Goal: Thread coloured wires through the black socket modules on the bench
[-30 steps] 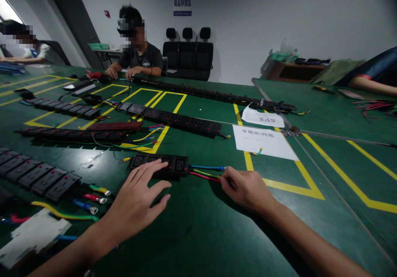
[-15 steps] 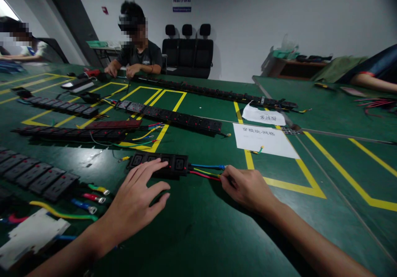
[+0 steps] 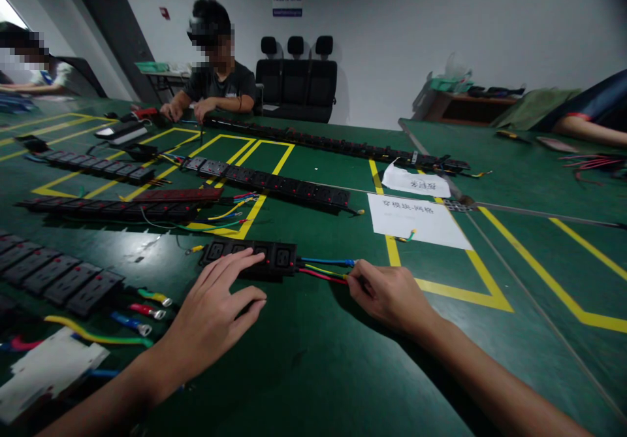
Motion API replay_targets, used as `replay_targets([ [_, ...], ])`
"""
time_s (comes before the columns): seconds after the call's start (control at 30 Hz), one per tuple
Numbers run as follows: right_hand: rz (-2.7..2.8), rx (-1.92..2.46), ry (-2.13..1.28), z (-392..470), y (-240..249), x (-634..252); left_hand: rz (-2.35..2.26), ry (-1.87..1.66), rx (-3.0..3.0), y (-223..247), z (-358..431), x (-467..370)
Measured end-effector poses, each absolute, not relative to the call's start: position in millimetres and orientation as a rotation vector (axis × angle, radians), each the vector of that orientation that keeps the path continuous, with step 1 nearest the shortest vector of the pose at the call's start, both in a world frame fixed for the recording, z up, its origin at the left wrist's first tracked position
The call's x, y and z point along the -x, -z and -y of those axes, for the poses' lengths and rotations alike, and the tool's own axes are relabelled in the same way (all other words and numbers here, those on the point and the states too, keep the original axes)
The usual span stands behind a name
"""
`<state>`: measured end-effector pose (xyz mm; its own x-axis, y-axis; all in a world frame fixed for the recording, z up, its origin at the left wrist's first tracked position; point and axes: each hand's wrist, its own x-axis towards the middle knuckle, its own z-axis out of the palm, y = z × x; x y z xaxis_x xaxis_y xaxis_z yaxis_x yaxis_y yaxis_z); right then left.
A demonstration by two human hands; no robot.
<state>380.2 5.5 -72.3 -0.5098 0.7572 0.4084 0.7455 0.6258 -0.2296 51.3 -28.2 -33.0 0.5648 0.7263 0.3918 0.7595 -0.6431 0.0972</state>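
- Head view: the right grip is pinched closed on wire ends, with the red wire and the yellow-green wire running right into the fingertips.
- The blue wire reaches the same fingers from just beyond those two; can't tell if it's actually pinched or only lying against them.
- The left grip isn't clamped on anything: palm down, fingers stretched across the top of the short socket strip, thumb clear of it on the near side.
- So the strip lies flat under the left grip's fingers, left of the right grip, with the three wires bridging the space between.
- Technique-wise, light downward pressure from the left grip should be plenty imo, just enough to stop the strip skating around.
- For the right grip, I'd hold the wires in line with the strip; a sideways tug would probably skew it or strain the wires where they come out.
- Red and yellow-green run really close together, so worth watching that they don't twist.
- Mind the neighbours: white paper sheet on the surface beyond the right grip, lugged leads left of the left grip.
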Motion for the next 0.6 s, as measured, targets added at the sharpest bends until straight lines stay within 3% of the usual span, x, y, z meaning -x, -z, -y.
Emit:
replay_targets([
  [0.6, 2.368, 1.17, -0.037, -5.3, 72.1, -380.7, 1.272, 0.636, 2.72, 35.4, 27.2, -48.1],
])
